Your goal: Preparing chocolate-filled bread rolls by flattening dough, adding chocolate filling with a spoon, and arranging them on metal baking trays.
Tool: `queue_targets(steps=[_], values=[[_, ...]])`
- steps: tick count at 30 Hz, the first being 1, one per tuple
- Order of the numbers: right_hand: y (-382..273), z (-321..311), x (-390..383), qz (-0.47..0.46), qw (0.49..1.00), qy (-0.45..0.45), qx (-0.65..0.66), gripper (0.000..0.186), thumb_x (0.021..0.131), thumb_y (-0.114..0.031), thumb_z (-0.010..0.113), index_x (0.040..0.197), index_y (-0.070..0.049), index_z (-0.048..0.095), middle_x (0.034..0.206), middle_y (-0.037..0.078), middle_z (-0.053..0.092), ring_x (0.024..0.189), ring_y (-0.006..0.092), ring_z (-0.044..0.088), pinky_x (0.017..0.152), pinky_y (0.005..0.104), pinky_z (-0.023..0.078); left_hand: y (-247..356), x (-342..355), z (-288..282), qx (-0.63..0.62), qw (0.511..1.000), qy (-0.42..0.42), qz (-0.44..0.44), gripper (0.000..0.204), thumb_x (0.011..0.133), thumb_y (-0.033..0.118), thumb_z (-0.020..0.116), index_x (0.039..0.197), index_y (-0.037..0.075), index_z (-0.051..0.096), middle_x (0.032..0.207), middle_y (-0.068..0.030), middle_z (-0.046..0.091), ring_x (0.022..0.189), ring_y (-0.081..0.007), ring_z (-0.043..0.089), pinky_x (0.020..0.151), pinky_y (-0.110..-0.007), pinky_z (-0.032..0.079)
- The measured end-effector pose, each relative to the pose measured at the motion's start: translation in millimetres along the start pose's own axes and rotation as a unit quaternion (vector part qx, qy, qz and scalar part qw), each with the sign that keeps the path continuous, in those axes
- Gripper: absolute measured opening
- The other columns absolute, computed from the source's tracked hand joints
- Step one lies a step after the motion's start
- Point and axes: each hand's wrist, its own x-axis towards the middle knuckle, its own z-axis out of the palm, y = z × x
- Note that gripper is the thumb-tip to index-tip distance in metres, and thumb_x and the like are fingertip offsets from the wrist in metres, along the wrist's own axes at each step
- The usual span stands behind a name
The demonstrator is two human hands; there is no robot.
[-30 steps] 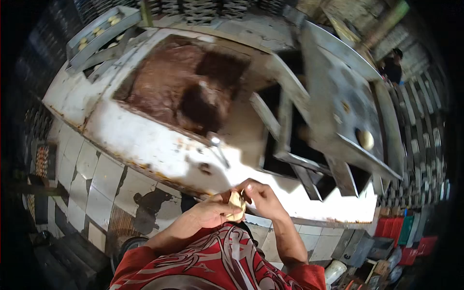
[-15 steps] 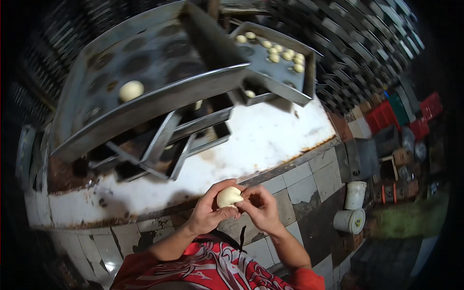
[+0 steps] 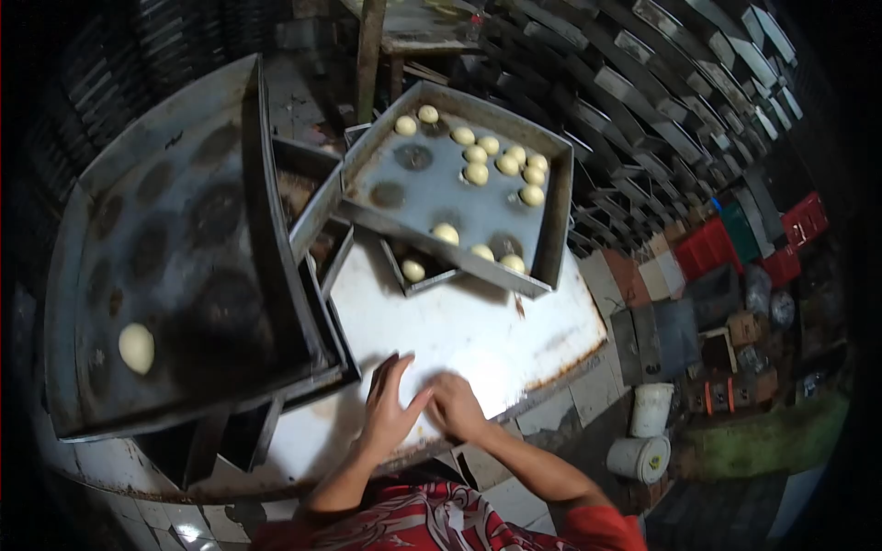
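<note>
My left hand (image 3: 392, 409) is over the white, rust-edged table (image 3: 560, 321), fingers apart and curved, with no dough visible in it. My right hand (image 3: 455, 404) is closed low on the table just right of it; what its fingers hold, if anything, is hidden. A large metal tray (image 3: 147, 239) to the left holds one pale dough ball (image 3: 136, 348). Beyond my hands, a tilted metal tray (image 3: 413, 193) holds several dough balls (image 3: 476, 174) in its back, right and front parts. Beneath it another tray holds a dough ball (image 3: 413, 271).
Stacks of metal trays (image 3: 643, 92) fill the back right, with a wooden stand (image 3: 372, 41) behind the table. On the floor at right are red crates (image 3: 804, 220), cardboard boxes (image 3: 744, 329) and two white buckets (image 3: 650, 409). More trays (image 3: 312, 193) lie stacked under the left tray.
The view has swung right toward the tilted tray of dough balls. The dough piece that both hands held is out of sight; my left hand has opened and both hands rest over the tabletop.
</note>
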Motion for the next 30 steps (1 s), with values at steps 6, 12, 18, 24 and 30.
queue_targets(steps=[6, 12, 18, 24, 30], values=[[64, -52, 52, 0.009, 0.987, 0.132, -0.094, 0.012, 0.071, -0.014, 0.064, 0.080, -0.007, 0.060, 0.082, 0.008, 0.056, 0.079, 0.0292, 0.050, 0.072, 0.0412, 0.039, 59, 66, 17, -0.017, 0.992, 0.057, 0.114, 0.030, 0.074, 0.004, 0.069, 0.102, 0.001, 0.061, 0.104, -0.0129, 0.061, 0.103, -0.0304, 0.056, 0.088, -0.037, 0.044], [93, -66, 8, -0.253, 0.967, 0.017, -0.026, 0.011, 0.069, -0.013, 0.066, 0.076, -0.010, 0.058, 0.089, 0.006, 0.056, 0.085, 0.0249, 0.052, 0.073, 0.0365, 0.041, 71, 241, 49, 0.307, 0.951, -0.034, 0.017, 0.030, 0.083, 0.014, 0.057, 0.112, 0.005, 0.058, 0.112, -0.0174, 0.057, 0.107, -0.0357, 0.051, 0.092, -0.043, 0.041], [97, -75, 36, -0.214, 0.964, -0.017, -0.154, 0.019, 0.074, -0.023, 0.060, 0.090, -0.013, 0.059, 0.096, 0.006, 0.056, 0.091, 0.0266, 0.052, 0.077, 0.0391, 0.041, 43, 298, 69, 0.455, 0.829, -0.298, -0.126, 0.042, 0.073, 0.005, 0.056, 0.115, 0.005, 0.057, 0.119, -0.0236, 0.055, 0.115, -0.0401, 0.050, 0.093, -0.046, 0.044], [60, -170, 36, -0.059, 0.750, -0.653, 0.092, 0.033, 0.080, -0.020, 0.061, 0.107, -0.002, 0.055, 0.108, 0.013, 0.055, 0.100, 0.0232, 0.053, 0.087, 0.0342, 0.043, 95, 244, 40, -0.048, 0.994, -0.014, 0.094, 0.032, 0.076, 0.012, 0.060, 0.105, 0.004, 0.051, 0.102, -0.0147, 0.053, 0.091, -0.0264, 0.054, 0.081, -0.034, 0.044], [-226, -260, 161, -0.468, 0.866, -0.175, 0.028, 0.026, 0.077, -0.020, 0.065, 0.096, -0.004, 0.058, 0.090, 0.011, 0.056, 0.083, 0.0252, 0.055, 0.075, 0.0364, 0.044, 66, -61, -15, -0.642, 0.750, -0.110, -0.117, 0.045, 0.089, 0.009, 0.050, 0.132, 0.003, 0.040, 0.124, -0.0087, 0.051, 0.118, -0.0183, 0.046, 0.096, -0.033, 0.040]])
